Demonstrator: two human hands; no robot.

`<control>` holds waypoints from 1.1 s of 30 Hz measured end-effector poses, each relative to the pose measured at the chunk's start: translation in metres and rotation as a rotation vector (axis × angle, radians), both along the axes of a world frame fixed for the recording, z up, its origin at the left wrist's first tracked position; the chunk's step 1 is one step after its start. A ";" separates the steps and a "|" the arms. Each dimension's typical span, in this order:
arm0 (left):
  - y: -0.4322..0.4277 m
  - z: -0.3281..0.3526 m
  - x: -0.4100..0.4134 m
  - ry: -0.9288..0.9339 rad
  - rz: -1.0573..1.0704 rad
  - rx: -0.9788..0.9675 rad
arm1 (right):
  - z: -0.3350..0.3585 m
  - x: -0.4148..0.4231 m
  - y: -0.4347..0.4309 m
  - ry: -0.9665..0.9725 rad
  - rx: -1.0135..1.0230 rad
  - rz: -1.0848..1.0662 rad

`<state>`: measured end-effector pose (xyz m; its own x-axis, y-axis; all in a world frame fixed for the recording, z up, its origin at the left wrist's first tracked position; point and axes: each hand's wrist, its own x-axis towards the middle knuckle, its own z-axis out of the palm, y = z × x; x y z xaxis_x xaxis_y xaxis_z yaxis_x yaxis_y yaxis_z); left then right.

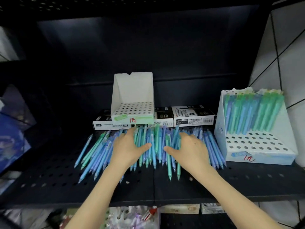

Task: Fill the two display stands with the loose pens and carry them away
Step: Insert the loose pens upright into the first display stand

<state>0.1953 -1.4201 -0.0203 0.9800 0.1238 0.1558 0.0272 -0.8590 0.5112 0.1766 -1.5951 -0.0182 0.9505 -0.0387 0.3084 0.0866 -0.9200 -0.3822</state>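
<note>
Fingers (pixel 131 132) of left hand (pixel 127 147) and right hand (pixel 189 147) curl round loose pens (pixel 155 139), back from the shelf (pixel 239 180) front edge.

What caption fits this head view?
Left hand and right hand gather loose pens on the shelf; empty stand behind, partly filled stand alongside.
</note>
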 end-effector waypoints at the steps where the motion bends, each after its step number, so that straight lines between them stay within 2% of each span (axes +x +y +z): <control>1: -0.001 0.001 0.001 -0.008 0.003 -0.053 | 0.000 0.001 0.002 0.003 0.032 -0.002; 7: -0.001 0.005 0.003 0.013 -0.007 -0.280 | 0.000 0.005 0.008 -0.012 0.083 -0.027; 11: 0.002 0.001 -0.003 -0.032 0.010 -0.362 | 0.001 0.004 0.008 -0.019 0.130 -0.026; 17: 0.007 0.002 0.002 -0.055 -0.002 -0.272 | 0.004 0.005 0.001 0.027 0.299 0.023; 25: 0.015 0.014 0.007 0.022 -0.033 -0.210 | 0.011 0.007 -0.025 0.106 0.564 0.051; 33: 0.018 0.026 0.000 0.039 -0.043 -0.210 | 0.014 0.004 -0.047 0.158 0.776 0.035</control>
